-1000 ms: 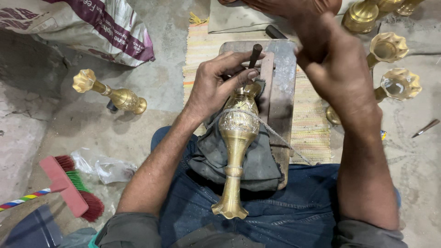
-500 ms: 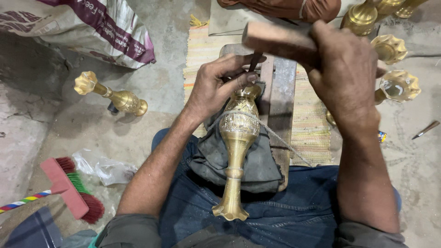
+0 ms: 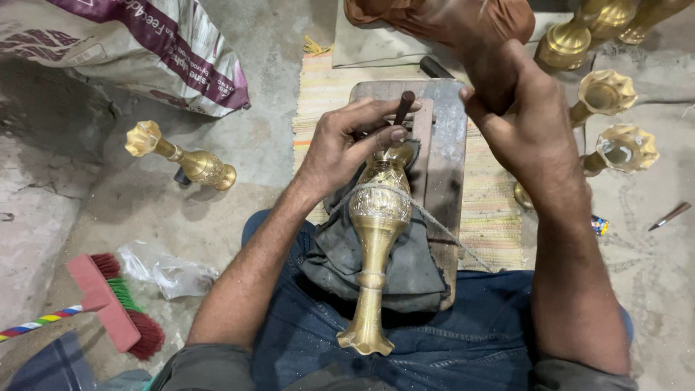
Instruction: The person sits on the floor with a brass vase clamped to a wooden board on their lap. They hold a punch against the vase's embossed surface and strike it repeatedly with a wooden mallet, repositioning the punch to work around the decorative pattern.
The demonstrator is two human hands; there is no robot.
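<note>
Far left, a red-backed brush with red and green bristles (image 3: 112, 310) lies on the concrete floor, a crumpled clear plastic bag (image 3: 165, 269) just beside it. Beyond them a finished-looking brass vase with a flower-shaped mouth (image 3: 181, 157) lies on its side, apart from the work.

Centre now: the tall engraved brass vase (image 3: 375, 239) lies across the person's lap on a dark grey cloth (image 3: 416, 269), mouth pointing away, foot near the body, a thin cord (image 3: 434, 224) looped around its belly. Patterning already covers the bulb; the stem and foot look plain, so I'd judge the chasing well under way but not finished.

The left hand (image 3: 347, 145) arches over the vase's shoulder, fingers pinched tight round a slim dark metal punch (image 3: 400, 114), tip down on the brass. Behind it sits the worn wooden block (image 3: 452, 137) on a striped woven mat (image 3: 499, 217).

To the right, the right hand (image 3: 532, 123) is raised, wrist cocked, fingers curled closed; what it grips is blurred, so I cannot tell. Further right, more flower-mouthed brass vases (image 3: 607, 94) wait on the floor.
</note>
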